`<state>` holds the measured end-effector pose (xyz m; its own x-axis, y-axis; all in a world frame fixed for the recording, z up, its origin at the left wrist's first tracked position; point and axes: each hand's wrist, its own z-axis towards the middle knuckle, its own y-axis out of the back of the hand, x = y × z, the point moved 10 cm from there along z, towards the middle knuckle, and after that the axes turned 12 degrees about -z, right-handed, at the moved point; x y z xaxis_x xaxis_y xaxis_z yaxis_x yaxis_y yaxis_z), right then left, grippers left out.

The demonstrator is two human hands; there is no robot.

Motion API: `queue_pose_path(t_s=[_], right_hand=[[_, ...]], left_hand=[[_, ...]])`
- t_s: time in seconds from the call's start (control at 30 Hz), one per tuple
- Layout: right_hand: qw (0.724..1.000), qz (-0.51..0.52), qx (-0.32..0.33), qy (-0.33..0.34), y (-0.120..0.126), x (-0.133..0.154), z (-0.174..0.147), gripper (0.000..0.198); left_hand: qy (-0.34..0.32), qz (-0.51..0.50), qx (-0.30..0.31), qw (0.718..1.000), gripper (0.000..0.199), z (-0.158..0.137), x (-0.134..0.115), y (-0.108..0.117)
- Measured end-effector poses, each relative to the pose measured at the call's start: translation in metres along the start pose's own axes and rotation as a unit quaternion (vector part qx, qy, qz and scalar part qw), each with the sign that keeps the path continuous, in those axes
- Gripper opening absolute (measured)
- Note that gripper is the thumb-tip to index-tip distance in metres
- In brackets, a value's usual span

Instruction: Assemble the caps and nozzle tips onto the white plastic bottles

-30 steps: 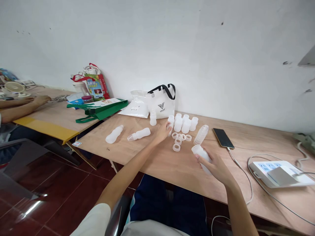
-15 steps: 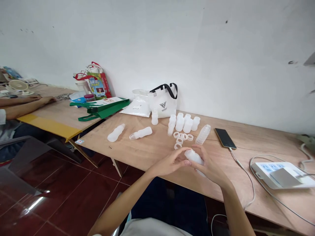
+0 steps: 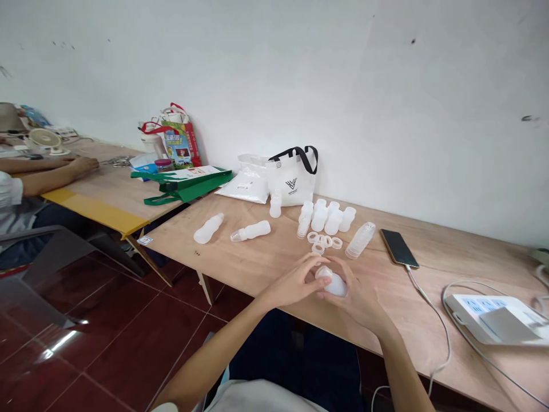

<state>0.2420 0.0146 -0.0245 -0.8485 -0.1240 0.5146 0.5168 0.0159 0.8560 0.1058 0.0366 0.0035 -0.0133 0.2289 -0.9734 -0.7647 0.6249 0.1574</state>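
Both hands are round a translucent white baby bottle (image 3: 336,285) near the table's front edge. With thumb and fingers, my left hand (image 3: 298,281) grips the bottle's top end. My right hand (image 3: 358,296) is wrapped round its body from the right side. Just beyond my fingers lie several white rings (image 3: 337,243). To their right is a leaning stack of clear caps (image 3: 360,240). Several white bottles (image 3: 319,216) stand behind the rings, beside a shorter stack of clear caps (image 3: 302,229). Whether a ring sits on the held bottle is hidden by my fingers.
Two bottles lie at the left, one plain (image 3: 209,229) and one capped (image 3: 251,230). A white bag (image 3: 294,183) and a plastic packet (image 3: 244,186) stand near the wall. A phone (image 3: 398,248) and a power strip (image 3: 497,320) with cables occupy the right. Another person's hand (image 3: 83,166) rests far left.
The view has swung slightly left. My hands have drawn closer together round the bottle, and the bottle's top has turned toward my left hand.
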Motion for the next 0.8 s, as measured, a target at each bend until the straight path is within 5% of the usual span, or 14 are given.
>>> queue_pose_path(t_s=[0.17,0.37,0.5,0.63,0.8], right_hand=[[0.996,-0.084,-0.032,0.014,0.002,0.004,-0.003,0.069],[0.961,-0.242,-0.133,-0.012,0.010,0.009,-0.007,0.059],[0.961,-0.159,-0.221,-0.057,0.038,0.002,-0.014,0.053],[0.948,-0.031,-0.307,-0.080,0.080,-0.020,-0.029,0.050],[0.905,0.024,-0.415,-0.090,0.128,-0.073,-0.050,0.055]], left_hand=[[0.011,-0.010,0.026,1.000,0.036,0.000,0.001,-0.002],[0.085,-0.012,-0.105,0.991,0.040,0.008,0.023,0.021],[0.043,0.085,-0.155,0.983,0.031,0.020,0.017,0.036],[0.044,0.213,-0.059,0.974,0.022,0.036,0.034,0.020],[0.023,0.239,0.015,0.971,0.028,0.051,0.056,0.005]])
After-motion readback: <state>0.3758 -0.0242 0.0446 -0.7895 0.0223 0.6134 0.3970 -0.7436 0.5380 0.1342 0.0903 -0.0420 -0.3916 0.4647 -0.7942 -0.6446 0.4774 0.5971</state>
